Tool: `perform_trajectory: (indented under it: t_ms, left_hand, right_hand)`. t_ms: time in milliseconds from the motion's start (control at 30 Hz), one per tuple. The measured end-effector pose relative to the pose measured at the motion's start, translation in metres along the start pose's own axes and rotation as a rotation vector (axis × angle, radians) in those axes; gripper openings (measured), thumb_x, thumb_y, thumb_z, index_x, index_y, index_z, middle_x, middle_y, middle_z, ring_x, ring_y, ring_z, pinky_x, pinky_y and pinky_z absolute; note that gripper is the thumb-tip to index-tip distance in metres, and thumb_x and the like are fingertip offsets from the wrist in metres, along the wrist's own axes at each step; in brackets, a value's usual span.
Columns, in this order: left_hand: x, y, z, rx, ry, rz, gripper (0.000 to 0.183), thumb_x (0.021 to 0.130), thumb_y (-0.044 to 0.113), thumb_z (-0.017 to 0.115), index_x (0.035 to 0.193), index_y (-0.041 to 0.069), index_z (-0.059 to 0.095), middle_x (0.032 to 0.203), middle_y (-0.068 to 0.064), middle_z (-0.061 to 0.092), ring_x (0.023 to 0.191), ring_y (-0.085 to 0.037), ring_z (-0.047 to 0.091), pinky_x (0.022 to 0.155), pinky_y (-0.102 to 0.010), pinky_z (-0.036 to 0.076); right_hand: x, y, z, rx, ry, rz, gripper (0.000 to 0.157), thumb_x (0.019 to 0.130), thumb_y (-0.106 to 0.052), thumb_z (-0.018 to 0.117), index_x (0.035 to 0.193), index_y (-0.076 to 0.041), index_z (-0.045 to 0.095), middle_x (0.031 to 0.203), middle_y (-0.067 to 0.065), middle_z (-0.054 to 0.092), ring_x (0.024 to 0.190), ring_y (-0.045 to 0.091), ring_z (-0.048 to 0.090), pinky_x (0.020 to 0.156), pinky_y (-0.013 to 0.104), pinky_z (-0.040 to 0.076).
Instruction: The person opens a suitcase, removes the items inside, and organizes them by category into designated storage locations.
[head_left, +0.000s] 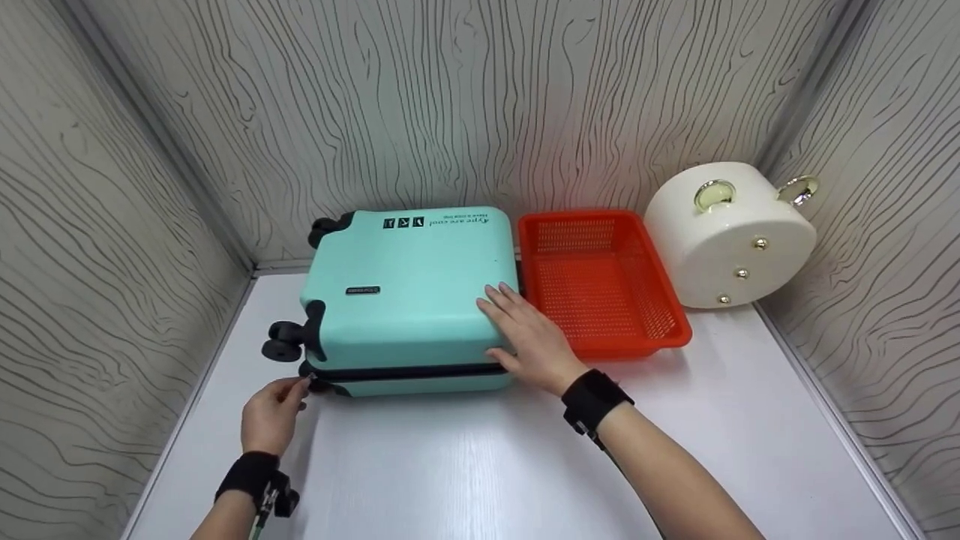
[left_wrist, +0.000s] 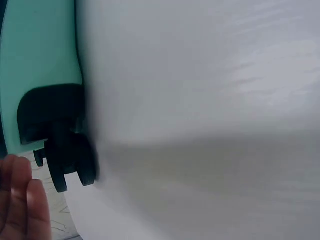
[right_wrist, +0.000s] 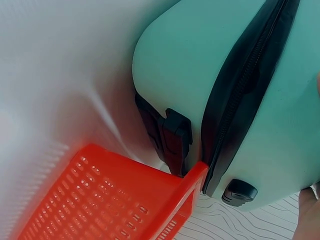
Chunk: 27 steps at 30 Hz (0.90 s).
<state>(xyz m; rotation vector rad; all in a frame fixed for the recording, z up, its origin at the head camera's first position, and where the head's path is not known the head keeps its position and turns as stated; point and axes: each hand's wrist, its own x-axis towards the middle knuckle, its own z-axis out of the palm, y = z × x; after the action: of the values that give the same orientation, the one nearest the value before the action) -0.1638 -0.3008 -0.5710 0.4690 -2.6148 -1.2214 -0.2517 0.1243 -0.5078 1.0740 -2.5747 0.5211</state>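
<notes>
A mint-green hard-shell suitcase (head_left: 409, 277) lies flat on the white table, with black wheels (head_left: 283, 341) toward the left. A dark zipper (head_left: 420, 372) runs along its near side. At the near left corner, my left hand (head_left: 271, 416) pinches the small zipper pull, which its fingertips mostly hide. Only those fingers (left_wrist: 37, 207) show in the left wrist view, beside a black wheel (left_wrist: 67, 155). My right hand (head_left: 534, 341) rests on the suitcase's near right edge, fingers spread over the top. The right wrist view shows the zipper (right_wrist: 245, 80) on the suitcase's right end.
Right of the suitcase stands a red plastic basket (head_left: 671, 315), its rim close against the case. Beyond it a cream round case (head_left: 720, 232) with gold rings and studs leans in the back right corner. Wood-patterned walls (head_left: 480, 105) enclose the table (head_left: 420, 472) at the back and sides.
</notes>
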Motion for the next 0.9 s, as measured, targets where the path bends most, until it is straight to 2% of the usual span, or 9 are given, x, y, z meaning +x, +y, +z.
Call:
perform_trajectory:
  t_ms: [167,433,633,900]
  left_hand:
    - [0.008,-0.003,-0.002,-0.017,0.025,-0.013,0.028,0.104,0.022,0.062,0.117,0.001,0.074,0.1,-0.012,0.075,0.082,-0.019,0.07,0.066,-0.024,0.05]
    - [0.023,-0.008,-0.004,-0.05,0.018,-0.049,0.03,0.103,0.026,0.063,0.117,0.002,0.074,0.104,-0.013,0.076,0.086,-0.019,0.071,0.07,-0.023,0.051]
    - [0.029,-0.009,-0.006,-0.042,0.018,-0.07,0.034,0.103,0.033,0.063,0.118,0.004,0.075,0.104,-0.009,0.076,0.091,-0.02,0.069,0.075,-0.029,0.05]
    - [0.032,-0.009,-0.006,-0.03,-0.026,-0.069,0.043,0.104,0.039,0.059,0.125,0.003,0.07,0.114,-0.013,0.074,0.11,-0.033,0.065,0.09,-0.044,0.049]
  right_hand:
    - [0.0,0.0,0.0,0.004,0.015,-0.021,0.079,0.095,-0.028,0.076,0.161,-0.012,0.034,0.167,0.008,0.028,0.154,0.026,0.021,0.12,0.046,0.028]
    - [0.0,-0.001,0.0,0.015,0.005,-0.008,0.079,0.095,-0.028,0.076,0.161,-0.013,0.033,0.167,0.007,0.028,0.155,0.025,0.019,0.121,0.044,0.026]
    - [0.0,-0.001,0.001,0.016,0.005,-0.02,0.078,0.097,-0.029,0.074,0.161,-0.011,0.034,0.167,0.008,0.028,0.155,0.026,0.019,0.121,0.043,0.025]
    - [-0.002,-0.002,0.001,0.01,-0.002,-0.013,0.077,0.097,-0.029,0.073,0.161,-0.012,0.033,0.167,0.008,0.027,0.155,0.026,0.017,0.121,0.043,0.024]
